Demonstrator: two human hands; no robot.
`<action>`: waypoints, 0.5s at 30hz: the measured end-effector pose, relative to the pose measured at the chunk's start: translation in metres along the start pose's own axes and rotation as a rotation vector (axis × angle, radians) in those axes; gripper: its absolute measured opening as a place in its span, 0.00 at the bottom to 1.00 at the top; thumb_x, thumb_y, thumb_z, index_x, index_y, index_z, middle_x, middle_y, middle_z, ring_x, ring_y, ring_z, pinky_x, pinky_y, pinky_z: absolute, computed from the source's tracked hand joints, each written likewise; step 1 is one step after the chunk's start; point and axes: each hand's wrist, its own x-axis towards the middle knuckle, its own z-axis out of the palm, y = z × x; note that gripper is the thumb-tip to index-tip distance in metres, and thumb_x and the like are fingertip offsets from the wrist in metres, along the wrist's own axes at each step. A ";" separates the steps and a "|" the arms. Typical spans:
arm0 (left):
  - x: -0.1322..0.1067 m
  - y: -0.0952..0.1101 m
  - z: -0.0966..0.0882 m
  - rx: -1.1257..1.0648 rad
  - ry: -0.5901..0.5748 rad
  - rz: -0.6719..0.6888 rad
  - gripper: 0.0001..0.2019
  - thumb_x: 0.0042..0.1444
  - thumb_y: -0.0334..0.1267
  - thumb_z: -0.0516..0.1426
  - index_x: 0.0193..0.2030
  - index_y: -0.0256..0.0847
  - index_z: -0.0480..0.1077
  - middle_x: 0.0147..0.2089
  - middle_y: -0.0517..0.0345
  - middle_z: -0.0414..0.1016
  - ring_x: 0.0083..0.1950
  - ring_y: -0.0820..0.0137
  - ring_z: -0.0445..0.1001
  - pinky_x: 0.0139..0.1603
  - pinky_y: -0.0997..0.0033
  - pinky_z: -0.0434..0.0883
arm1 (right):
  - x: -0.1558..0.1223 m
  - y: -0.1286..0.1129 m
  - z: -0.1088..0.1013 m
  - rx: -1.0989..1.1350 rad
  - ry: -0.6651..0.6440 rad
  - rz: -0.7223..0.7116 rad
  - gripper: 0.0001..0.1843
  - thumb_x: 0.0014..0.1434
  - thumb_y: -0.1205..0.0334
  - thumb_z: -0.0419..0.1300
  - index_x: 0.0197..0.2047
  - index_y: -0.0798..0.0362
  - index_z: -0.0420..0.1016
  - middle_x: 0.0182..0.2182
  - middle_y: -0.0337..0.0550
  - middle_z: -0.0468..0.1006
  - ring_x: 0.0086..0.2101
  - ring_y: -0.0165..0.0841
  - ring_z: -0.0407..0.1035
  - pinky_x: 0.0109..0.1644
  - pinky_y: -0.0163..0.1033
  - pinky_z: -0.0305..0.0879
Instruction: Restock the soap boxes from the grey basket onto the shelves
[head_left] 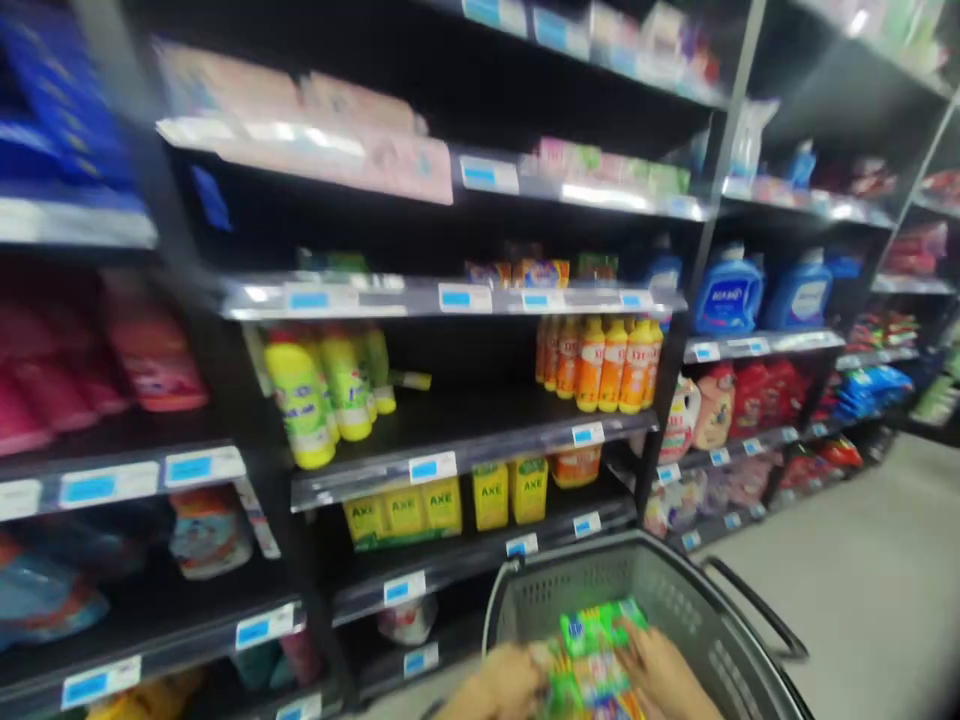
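Observation:
At the bottom of the view both hands are over a dark grey shopping basket. Several flat, brightly coloured packs, mostly green with some orange and blue, lie between the hands, the upper one a green pack. My left hand, blurred, is closed at the packs' left edge. On the right side, my right hand has its fingers bent over the packs' edge. What is inside the packs cannot be made out.
A dark shelf unit fills the view. It holds yellow-green bottles, orange bottles, yellow AXE bottles and blue jugs. The basket's black handle sticks out right, above the pale floor.

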 end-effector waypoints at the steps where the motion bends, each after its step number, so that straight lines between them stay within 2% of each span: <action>1: 0.000 0.005 0.013 -0.029 -0.016 -0.077 0.15 0.54 0.45 0.56 0.45 0.64 0.81 0.37 0.53 0.82 0.36 0.56 0.84 0.34 0.55 0.80 | -0.008 -0.004 -0.003 -0.055 -0.111 0.010 0.23 0.61 0.70 0.58 0.51 0.33 0.80 0.32 0.41 0.85 0.41 0.47 0.83 0.46 0.48 0.79; 2: -0.001 0.007 0.024 -0.019 -0.035 -0.237 0.13 0.55 0.43 0.56 0.43 0.62 0.81 0.37 0.53 0.82 0.37 0.57 0.84 0.37 0.56 0.81 | -0.015 -0.009 -0.007 -0.095 -0.201 0.024 0.22 0.62 0.69 0.58 0.54 0.40 0.80 0.39 0.46 0.86 0.46 0.47 0.82 0.49 0.45 0.78; 3: 0.000 0.006 0.034 -0.036 -0.056 -0.317 0.13 0.57 0.43 0.56 0.44 0.58 0.81 0.40 0.49 0.83 0.40 0.55 0.84 0.41 0.55 0.81 | -0.018 -0.013 -0.009 -0.091 -0.277 0.042 0.21 0.62 0.69 0.58 0.56 0.46 0.79 0.45 0.51 0.86 0.49 0.46 0.81 0.51 0.42 0.76; 5: 0.004 -0.007 0.057 -0.109 -0.108 -0.362 0.17 0.63 0.41 0.52 0.50 0.52 0.80 0.48 0.43 0.82 0.50 0.51 0.83 0.51 0.52 0.79 | -0.017 -0.014 -0.004 -0.061 -0.418 0.083 0.23 0.64 0.68 0.57 0.62 0.53 0.74 0.52 0.56 0.83 0.52 0.42 0.79 0.54 0.38 0.72; 8: 0.013 -0.035 0.101 -0.167 -0.150 -0.383 0.21 0.68 0.42 0.48 0.58 0.41 0.76 0.59 0.34 0.77 0.59 0.46 0.78 0.59 0.47 0.74 | -0.011 -0.005 0.020 -0.025 -0.582 0.127 0.26 0.67 0.64 0.59 0.67 0.57 0.69 0.55 0.57 0.81 0.55 0.41 0.76 0.58 0.37 0.69; 11: 0.013 -0.050 0.130 -0.164 -0.140 -0.382 0.21 0.69 0.42 0.48 0.60 0.37 0.74 0.59 0.33 0.77 0.61 0.45 0.77 0.60 0.48 0.72 | -0.007 0.003 0.036 -0.028 -0.622 0.157 0.27 0.70 0.60 0.58 0.69 0.58 0.65 0.55 0.56 0.81 0.54 0.41 0.76 0.59 0.38 0.68; 15: 0.010 -0.053 0.136 -0.146 -0.098 -0.364 0.20 0.69 0.42 0.50 0.61 0.39 0.73 0.58 0.38 0.78 0.60 0.49 0.77 0.60 0.53 0.73 | 0.002 0.001 0.031 -0.085 -0.569 0.180 0.27 0.72 0.60 0.55 0.71 0.60 0.63 0.56 0.58 0.81 0.55 0.44 0.76 0.60 0.41 0.67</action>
